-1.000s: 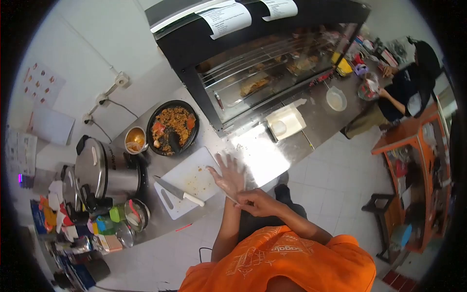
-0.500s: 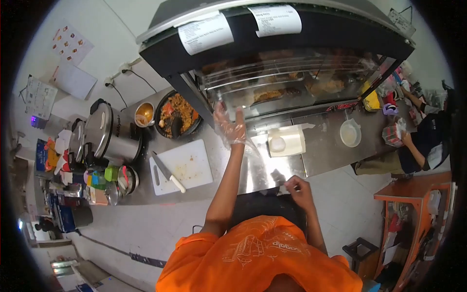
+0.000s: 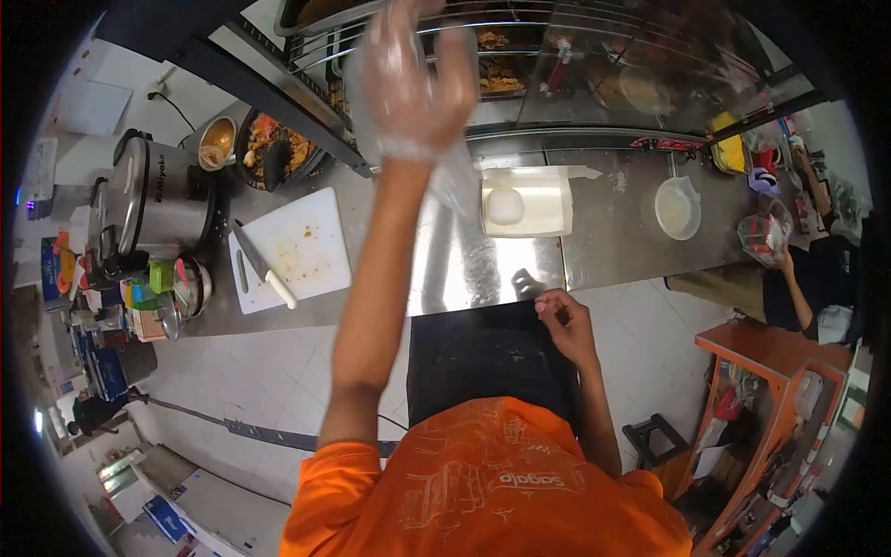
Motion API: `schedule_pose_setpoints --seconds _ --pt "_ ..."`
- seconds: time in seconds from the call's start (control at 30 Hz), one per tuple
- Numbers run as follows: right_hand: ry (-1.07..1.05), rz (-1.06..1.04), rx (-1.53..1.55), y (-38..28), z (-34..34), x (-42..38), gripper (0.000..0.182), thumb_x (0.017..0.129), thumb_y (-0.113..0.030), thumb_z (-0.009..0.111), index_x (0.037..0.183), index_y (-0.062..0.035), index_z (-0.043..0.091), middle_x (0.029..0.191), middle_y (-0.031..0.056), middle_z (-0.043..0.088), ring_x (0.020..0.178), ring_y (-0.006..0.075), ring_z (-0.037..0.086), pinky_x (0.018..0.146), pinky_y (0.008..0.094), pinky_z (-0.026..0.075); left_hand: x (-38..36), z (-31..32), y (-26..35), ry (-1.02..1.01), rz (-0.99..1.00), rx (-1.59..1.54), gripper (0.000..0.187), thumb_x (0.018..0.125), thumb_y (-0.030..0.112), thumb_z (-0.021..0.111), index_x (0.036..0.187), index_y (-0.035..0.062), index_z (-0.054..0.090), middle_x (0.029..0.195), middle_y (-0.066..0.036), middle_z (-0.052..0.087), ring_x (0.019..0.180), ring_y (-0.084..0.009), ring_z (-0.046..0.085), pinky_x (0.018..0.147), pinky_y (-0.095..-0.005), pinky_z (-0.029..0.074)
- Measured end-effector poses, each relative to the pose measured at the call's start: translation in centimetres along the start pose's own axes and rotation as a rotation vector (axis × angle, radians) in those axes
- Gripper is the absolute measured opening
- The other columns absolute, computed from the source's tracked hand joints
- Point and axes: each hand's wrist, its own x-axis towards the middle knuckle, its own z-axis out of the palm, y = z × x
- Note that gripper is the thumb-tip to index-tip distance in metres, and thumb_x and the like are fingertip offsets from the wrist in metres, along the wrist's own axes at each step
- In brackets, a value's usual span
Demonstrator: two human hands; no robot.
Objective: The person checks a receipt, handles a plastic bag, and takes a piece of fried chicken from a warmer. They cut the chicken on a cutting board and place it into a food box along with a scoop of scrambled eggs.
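My left hand (image 3: 415, 88), in a clear plastic glove, is raised at the opening of the glass food display case (image 3: 594, 139). Its fingers are stretched out and nothing shows in them; they overlap the wire rack (image 3: 520, 23) in view. Behind the rack are trays of browned food (image 3: 501, 79). By the front edge of the steel counter, my bare right hand (image 3: 566, 325) has its fingers loosely curled, with nothing visible in them. Between the hands and the case lies an open paper box (image 3: 543, 215) holding a round white mound (image 3: 506, 206), apparently rice.
To the left lie a white cutting board (image 3: 311, 246) with a knife (image 3: 264, 266), a pan of food (image 3: 288, 148), a metal bowl (image 3: 218, 139) and a large cooker (image 3: 162, 200). A plastic bowl (image 3: 677, 209) stands right. Another person (image 3: 807, 288) holds a clear package at far right.
My left hand has gone up and forward to the display case. The view has shifted closer to the case, and my right hand stays curled near the counter edge.
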Motion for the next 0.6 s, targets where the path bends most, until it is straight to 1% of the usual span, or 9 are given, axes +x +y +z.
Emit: schedule_pose_setpoints --seconds 0.03,0.1,0.17,0.2,0.23,0.3,0.4,0.57,0.6 --pt "-0.033 -0.009 -0.006 -0.1 0.3 0.0 0.013 0.092 -0.016 0.068 0.096 -0.0042 0.066 0.067 -0.0012 0.057 0.06 0.0076 0.049 0.057 0.0244 0.042 2.9 -0.3 1.5 -0.001 0.001 0.005 0.056 0.091 0.023 0.068 0.139 0.0017 0.046 0.129 -0.016 0.059 0.108 -0.0307 0.063 0.099 -0.0384 0.048" --pt "-0.081 -0.009 -0.004 0.2 0.9 0.0 0.016 0.092 -0.019 0.069 0.097 -0.0045 0.067 0.068 0.0006 0.061 0.062 0.0089 0.054 0.059 0.0246 0.044 9.4 -1.0 5.2 -0.537 -0.468 0.582 0.06 0.086 0.043 0.047 0.134 0.0073 0.056 0.128 -0.024 0.06 0.12 -0.036 0.056 0.107 -0.0411 0.041" --pt "-0.149 -0.057 -0.056 -1.0 1.1 0.4 0.019 0.093 -0.024 0.067 0.098 -0.0056 0.067 0.075 0.0047 0.067 0.066 0.0117 0.062 0.061 0.026 0.048 12.9 0.5 3.5 -1.07 -0.477 0.743 0.109 0.08 0.086 0.029 0.153 0.0054 0.023 0.149 -0.021 0.039 0.143 -0.0322 0.033 0.12 -0.0388 0.021" --pt "-0.175 -0.053 -0.043 -1.8 1.1 0.6 0.018 0.092 -0.023 0.067 0.099 -0.0057 0.067 0.075 0.0046 0.067 0.066 0.0115 0.061 0.06 0.0258 0.048 13.6 1.6 1.7 -1.232 -0.37 0.811 0.094 0.087 0.079 0.022 0.153 0.0124 0.028 0.158 -0.012 0.027 0.147 -0.0325 0.022 0.121 -0.0422 0.013" --pt "-0.202 -0.048 -0.028 -2.7 1.0 0.7 0.018 0.092 -0.022 0.067 0.099 -0.0057 0.067 0.075 0.0045 0.067 0.065 0.0114 0.06 0.06 0.0255 0.048 14.3 1.9 0.5 -1.289 -0.32 0.854 0.091 0.088 0.077 0.025 0.151 0.0116 0.031 0.155 -0.012 0.03 0.144 -0.0323 0.025 0.119 -0.0424 0.015" --pt "-0.195 -0.041 -0.037 -4.0 0.1 1.1 0.017 0.092 -0.021 0.067 0.1 -0.0055 0.067 0.076 0.0039 0.066 0.066 0.0104 0.06 0.061 0.0252 0.048 15.2 2.0 -1.9 -1.244 -0.304 0.9 0.086 0.088 0.073 0.029 0.146 0.01 0.036 0.149 -0.013 0.036 0.138 -0.0319 0.03 0.116 -0.0426 0.02" --pt "-0.143 -0.023 -0.006 -4.5 -1.0 1.3 0.015 0.092 -0.019 0.067 0.1 -0.0051 0.067 0.076 0.0023 0.065 0.068 0.0085 0.058 0.062 0.0247 0.047 15.6 1.9 -4.6 -1.083 -0.299 0.899 0.078 0.09 0.068 0.036 0.139 0.0075 0.044 0.14 -0.014 0.044 0.129 -0.0314 0.039 0.11 -0.043 0.026" --pt "0.007 -0.068 0.016 -3.5 -3.1 1.7 0.013 0.093 -0.016 0.065 0.099 -0.0045 0.066 0.075 0.0 0.063 0.068 0.0069 0.056 0.062 0.0246 0.045 12.6 1.1 -6.1 -0.647 -0.292 0.669 0.066 0.092 0.058 0.047 0.128 0.0035 0.057 0.125 -0.016 0.059 0.114 -0.0304 0.054 0.101 -0.0437 0.038" --pt "0.036 -0.007 0.029 -3.4 -3.3 1.9 0.013 0.093 -0.015 0.065 0.099 -0.0044 0.066 0.075 -0.0001 0.063 0.069 0.0074 0.057 0.062 0.0247 0.045 11.3 0.5 -5.7 -0.552 -0.311 0.573 0.064 0.092 0.056 0.05 0.126 0.0027 0.06 0.122 -0.017 0.062 0.11 -0.0303 0.057 0.099 -0.0439 0.04"
